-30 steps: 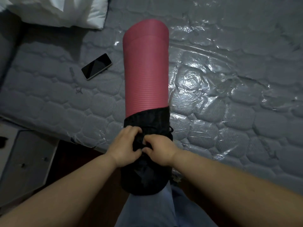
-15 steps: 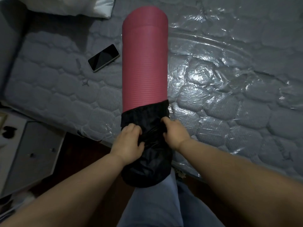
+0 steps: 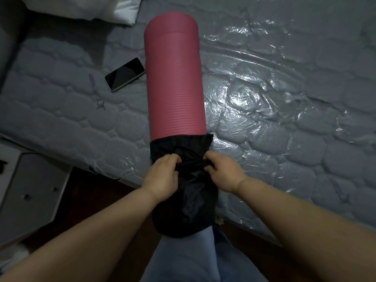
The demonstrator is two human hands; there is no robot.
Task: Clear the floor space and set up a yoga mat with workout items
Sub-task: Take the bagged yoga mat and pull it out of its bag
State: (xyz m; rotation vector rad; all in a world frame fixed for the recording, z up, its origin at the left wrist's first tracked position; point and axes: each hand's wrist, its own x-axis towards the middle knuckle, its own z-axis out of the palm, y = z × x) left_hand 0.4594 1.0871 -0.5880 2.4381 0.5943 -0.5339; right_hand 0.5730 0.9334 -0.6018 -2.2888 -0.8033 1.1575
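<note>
A rolled pink mat [image 3: 175,78] lies across a plastic-wrapped mattress [image 3: 284,98], its near end sheathed in a black bag [image 3: 183,210] that overhangs the bed's edge above a person's knee [image 3: 189,251]. The left hand [image 3: 161,177] and right hand [image 3: 222,171] each pinch bunched bag fabric, closed tight on it from either side. A dark phone [image 3: 124,74] rests on the mattress just left of the mat, and a white pillow [image 3: 85,7] sits at the far corner.
</note>
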